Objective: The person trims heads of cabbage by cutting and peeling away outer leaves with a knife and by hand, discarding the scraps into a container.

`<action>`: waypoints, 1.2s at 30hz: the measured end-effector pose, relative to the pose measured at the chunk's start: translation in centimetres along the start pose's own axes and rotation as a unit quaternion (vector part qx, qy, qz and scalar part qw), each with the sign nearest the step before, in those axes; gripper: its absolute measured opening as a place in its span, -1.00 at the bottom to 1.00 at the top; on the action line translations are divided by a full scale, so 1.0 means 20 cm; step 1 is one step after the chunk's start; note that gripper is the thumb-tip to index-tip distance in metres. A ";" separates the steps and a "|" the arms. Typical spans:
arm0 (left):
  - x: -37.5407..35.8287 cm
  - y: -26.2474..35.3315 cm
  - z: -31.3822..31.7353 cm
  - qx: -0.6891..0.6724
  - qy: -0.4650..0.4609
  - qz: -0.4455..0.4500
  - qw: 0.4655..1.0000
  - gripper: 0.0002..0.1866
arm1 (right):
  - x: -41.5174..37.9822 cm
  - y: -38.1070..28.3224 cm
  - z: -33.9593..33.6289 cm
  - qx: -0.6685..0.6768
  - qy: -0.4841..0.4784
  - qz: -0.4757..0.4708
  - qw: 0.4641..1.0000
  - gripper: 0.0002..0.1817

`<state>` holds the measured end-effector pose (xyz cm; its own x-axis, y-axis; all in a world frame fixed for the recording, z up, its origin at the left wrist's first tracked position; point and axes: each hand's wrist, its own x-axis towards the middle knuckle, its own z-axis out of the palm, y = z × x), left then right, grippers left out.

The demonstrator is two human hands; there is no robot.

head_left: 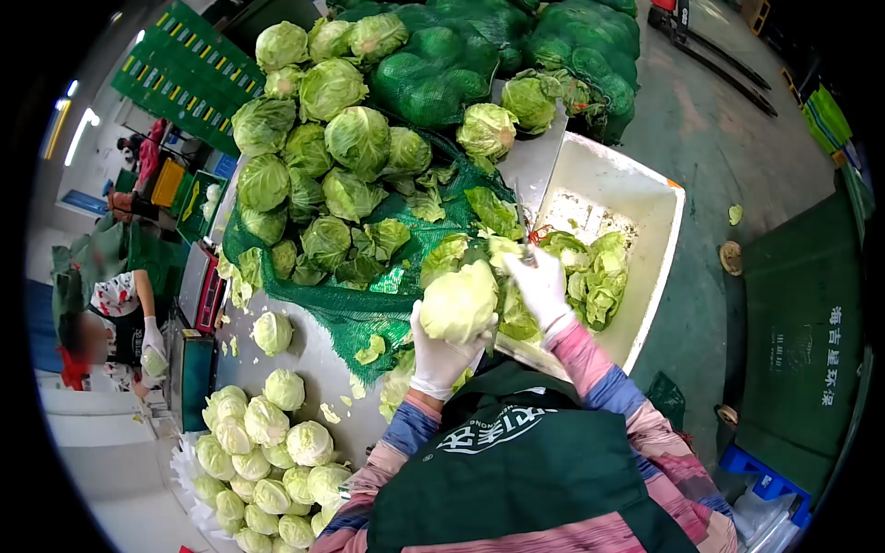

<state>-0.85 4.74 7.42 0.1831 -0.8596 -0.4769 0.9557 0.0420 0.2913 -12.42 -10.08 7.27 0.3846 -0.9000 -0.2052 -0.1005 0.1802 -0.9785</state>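
Note:
A pale, trimmed cabbage (458,302) rests in my gloved left hand (441,355), whose fingers wrap round its underside. My gloved right hand (539,284) is closed just right of the cabbage, by some loose leaves and over the left side of the white bin (666,240). What it grips is blurred and too small to name. Green outer leaves (604,276) lie in the bin. Beyond my hands, untrimmed cabbages (358,143) are heaped on a green net (369,309). Several pale cabbages (267,421) are piled at the lower left.
Full green net sacks (438,69) stand at the back of the metal table (318,350). One cabbage (272,333) sits alone near a red scale (210,290). At far left a person (120,309) holds a cabbage. A large green bin (802,341) stands right.

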 end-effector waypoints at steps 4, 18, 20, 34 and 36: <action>0.02 0.01 -0.05 -0.094 -0.060 -0.057 0.992 -0.14 | 0.02 0.11 -0.04 -0.085 -0.107 -0.091 0.986 -0.18; -0.05 0.08 -0.35 -0.192 -0.050 0.007 0.980 -0.29 | -0.14 0.28 0.24 -0.130 -0.065 -0.105 0.984 -0.79; -0.13 0.25 -0.37 -0.219 0.005 0.098 0.971 -0.31 | -0.14 0.53 0.15 -0.166 -0.095 -0.017 0.981 -0.74; -0.82 1.74 -1.39 0.417 0.768 0.396 0.282 -0.26 | -0.09 0.67 -0.04 -0.244 -0.021 -0.016 0.969 -0.78; -0.82 1.77 -1.32 0.485 0.812 0.213 0.246 -0.25 | -0.11 0.66 0.01 -0.238 -0.022 -0.016 0.971 -0.77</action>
<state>36.09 33.86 3.65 0.8223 0.4874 0.2938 0.4105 -0.8655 0.2870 -14.38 -5.68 -5.30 0.4326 -0.8824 -0.1851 -0.4957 -0.0613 -0.8663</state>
